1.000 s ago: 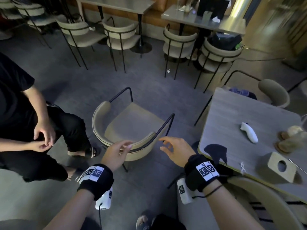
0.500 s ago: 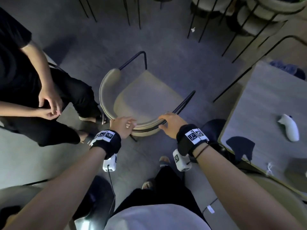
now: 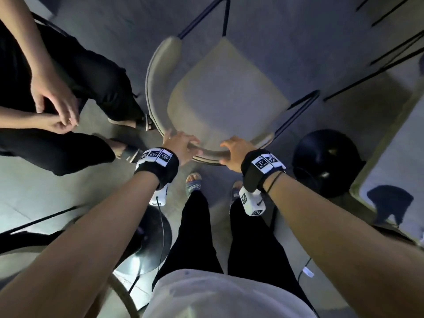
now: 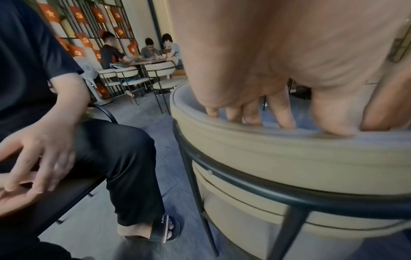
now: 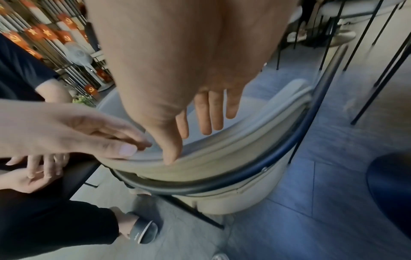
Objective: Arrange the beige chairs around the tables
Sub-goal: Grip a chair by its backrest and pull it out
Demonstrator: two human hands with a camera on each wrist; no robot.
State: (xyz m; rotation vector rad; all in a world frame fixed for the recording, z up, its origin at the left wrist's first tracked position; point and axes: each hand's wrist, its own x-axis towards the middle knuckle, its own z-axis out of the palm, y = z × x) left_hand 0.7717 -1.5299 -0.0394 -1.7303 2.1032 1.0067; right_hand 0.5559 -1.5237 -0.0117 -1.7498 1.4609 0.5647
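Floor (image 3: 286,42): left fingers (image 4: 280,110) seemingly clasp chair (image 3: 220,92).

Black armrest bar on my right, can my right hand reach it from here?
Probably yes. The right hand rests on the backrest of the beige chair, and the black armrest bar starts just beyond it along the rim, nothing between.

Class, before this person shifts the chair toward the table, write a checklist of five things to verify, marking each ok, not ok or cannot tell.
1. Left hand grips the beige chair by its backrest rim: ok.
2. Right hand clamped on the rim: thumb outside, fingers draped over, fairly straight: cannot tell.
3. Nothing lying on the seat: ok.
4. Seated person's foot clear of the chair frame: close beside it, not ok.
5. Path to the table: dark round object stands between, probably not ok.
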